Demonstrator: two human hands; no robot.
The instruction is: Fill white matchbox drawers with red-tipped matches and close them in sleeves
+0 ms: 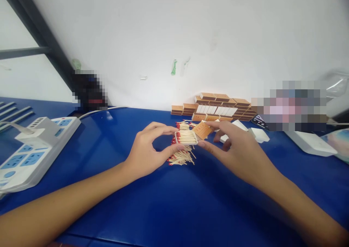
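Note:
My left hand (148, 149) pinches the left end of a small white matchbox tray (187, 144), thumb at the near side and fingers at the far side. Red-headed matches (185, 136) fill the tray, their heads toward the left. In my right hand (236, 145), an orange matchbox sleeve (202, 130) is held between thumb and fingers, tilted, against the right end of the tray. Whether the tray's end has entered the sleeve I cannot tell. Beneath and around the tray, a heap of loose matches (181, 158) lies on the blue table (174, 203).
Matchboxes (240, 112) are stacked along the white wall behind my right hand. White box pieces (259, 134) lie beyond that hand, near a phone (260, 122). A white power strip (40, 156) with a plugged-in adapter stands at the left. Blurred patches hide parts of both sides.

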